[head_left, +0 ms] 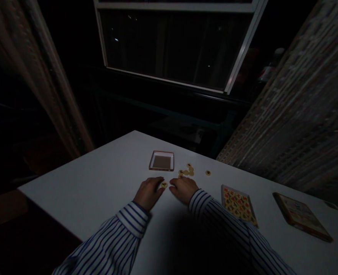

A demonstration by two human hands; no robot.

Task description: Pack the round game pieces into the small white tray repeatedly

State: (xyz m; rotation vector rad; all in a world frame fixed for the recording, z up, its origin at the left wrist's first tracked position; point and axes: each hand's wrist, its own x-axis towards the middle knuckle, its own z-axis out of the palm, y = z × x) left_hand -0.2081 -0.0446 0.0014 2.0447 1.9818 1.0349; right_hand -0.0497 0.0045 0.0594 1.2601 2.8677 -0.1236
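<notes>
A round, pale Chinese chess piece (164,184) with a dark character lies face up between the thumb and index finger of my left hand (148,193), which pinch its sides at the white table. My right hand (184,188) is just to the right of that piece, fingers bent and thumb a little apart from the index finger. Nothing shows in its grasp. Beyond my right hand lies a loose cluster of chess pieces (191,169), some with characters up and some blank side up. A single chess piece (208,173) rests farther right.
A shallow, brown-edged box lid or tray (161,170) is behind my hands on the white table (100,172). To the right are a tray of red- and black-marked pieces (237,202) and a flat decorated box (303,215). Beaded curtains (289,95) hang near the table's far right.
</notes>
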